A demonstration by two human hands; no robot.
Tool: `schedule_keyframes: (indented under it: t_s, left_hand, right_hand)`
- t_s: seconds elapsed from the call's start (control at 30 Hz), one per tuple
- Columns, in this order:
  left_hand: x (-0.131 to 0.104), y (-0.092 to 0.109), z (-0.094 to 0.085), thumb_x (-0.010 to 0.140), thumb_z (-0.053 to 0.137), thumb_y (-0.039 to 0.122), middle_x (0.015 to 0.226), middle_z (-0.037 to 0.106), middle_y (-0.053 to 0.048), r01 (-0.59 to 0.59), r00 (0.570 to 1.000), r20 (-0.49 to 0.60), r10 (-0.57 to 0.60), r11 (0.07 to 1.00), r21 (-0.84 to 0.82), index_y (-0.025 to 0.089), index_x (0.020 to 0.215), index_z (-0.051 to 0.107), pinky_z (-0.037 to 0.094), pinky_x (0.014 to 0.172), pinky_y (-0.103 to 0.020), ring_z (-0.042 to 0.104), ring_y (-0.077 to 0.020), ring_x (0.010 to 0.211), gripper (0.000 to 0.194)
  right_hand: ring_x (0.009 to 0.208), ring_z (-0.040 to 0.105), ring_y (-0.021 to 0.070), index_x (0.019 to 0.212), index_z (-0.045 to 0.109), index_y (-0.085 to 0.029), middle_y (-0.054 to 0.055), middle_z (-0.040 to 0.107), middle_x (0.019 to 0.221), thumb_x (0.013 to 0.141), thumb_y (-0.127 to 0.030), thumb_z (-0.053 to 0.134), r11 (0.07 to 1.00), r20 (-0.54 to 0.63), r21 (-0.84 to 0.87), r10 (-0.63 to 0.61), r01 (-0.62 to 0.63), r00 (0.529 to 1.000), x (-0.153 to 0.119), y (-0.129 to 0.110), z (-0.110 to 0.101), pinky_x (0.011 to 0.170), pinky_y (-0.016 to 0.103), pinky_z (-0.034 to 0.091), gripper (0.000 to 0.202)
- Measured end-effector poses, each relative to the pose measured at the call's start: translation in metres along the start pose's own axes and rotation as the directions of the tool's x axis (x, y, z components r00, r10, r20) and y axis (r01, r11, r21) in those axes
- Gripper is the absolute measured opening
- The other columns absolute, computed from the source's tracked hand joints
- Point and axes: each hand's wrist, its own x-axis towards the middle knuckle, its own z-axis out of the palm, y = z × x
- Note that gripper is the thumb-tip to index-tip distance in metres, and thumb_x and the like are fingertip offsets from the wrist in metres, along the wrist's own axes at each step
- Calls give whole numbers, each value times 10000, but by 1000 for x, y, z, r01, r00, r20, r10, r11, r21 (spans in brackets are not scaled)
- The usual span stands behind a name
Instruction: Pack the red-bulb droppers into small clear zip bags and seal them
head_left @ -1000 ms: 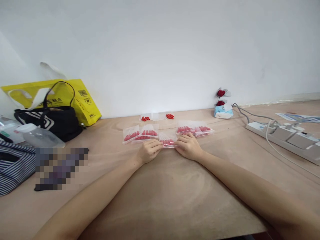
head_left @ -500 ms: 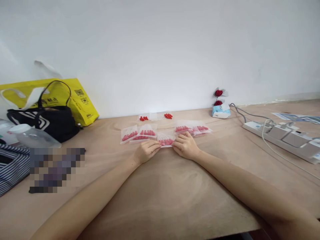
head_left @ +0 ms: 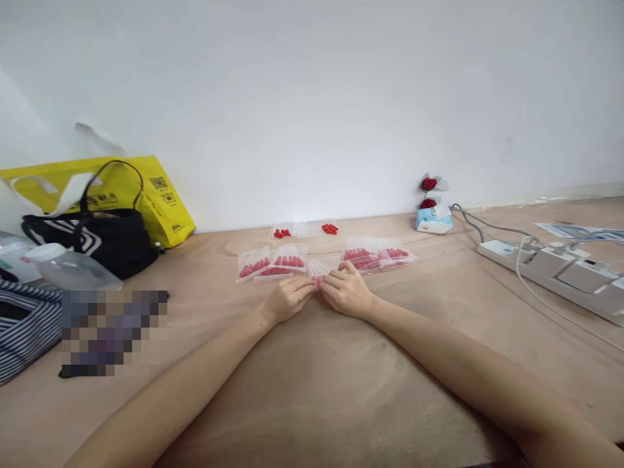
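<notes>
A small clear plastic bag [head_left: 324, 265] with red pieces lies on the wooden table, its near edge between my two hands. My left hand [head_left: 291, 299] pinches the bag's near left corner. My right hand [head_left: 347, 290] is closed on the same near edge, its fingers covering much of the red contents and almost touching the left fingertips. To the left lie filled bags of red pieces [head_left: 287, 262], partly overlapping. More filled bags [head_left: 361, 253] overlap just beyond and right of my right hand.
Loose red pieces [head_left: 330, 229] lie on clear bags near the wall. A yellow bag [head_left: 170, 208], black bag [head_left: 117, 237] and plastic bottle [head_left: 78, 270] stand left. Right are a blue packet with red flowers [head_left: 433, 221] and a white power strip [head_left: 550, 273].
My right hand has moved left along the bag's near edge, closer to my left hand, and covers more of the red pieces. The whole view has shifted slightly.
</notes>
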Motion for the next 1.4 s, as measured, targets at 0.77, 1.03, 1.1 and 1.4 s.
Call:
schedule_keyframes:
  t_s: [0.77,1.03,1.1,1.4]
  left_hand:
    - [5,18,-1,782,508,279,771,588,-28,647,739,226,-635,576,-500,161,735,537,511,573,-250,580,-110,637,130]
    - [12,38,22,646,650,215,748,597,-13,741,340,321,-884,41,-670,147,752,528,503,569,-230,569,-84,584,175]
    - [10,40,20,664,627,188,853,627,-50,734,438,281,-854,159,-660,151,824,570,503,612,-248,598,-117,678,173]
    - [16,-34,25,670,610,231,742,669,-54,786,536,85,-840,460,-413,150,847,644,492,606,-283,610,-156,659,198]
  right_hand:
    - [541,425,106,608,525,-162,-4,544,565,869,-192,356,993,54,-59,102,-99,993,-38,33,-21,757,307,242,312]
    - [607,485,113,661,554,-173,-3,562,599,862,-367,409,968,163,247,13,-54,987,-37,33,-29,711,283,283,315]
    - [629,490,121,678,557,-173,1,570,619,804,-467,472,944,203,310,54,-116,978,-38,34,-30,675,278,285,331]
    - [752,455,184,710,583,-178,50,602,737,788,-260,480,890,45,-92,452,-446,891,-40,47,-8,721,350,223,153]
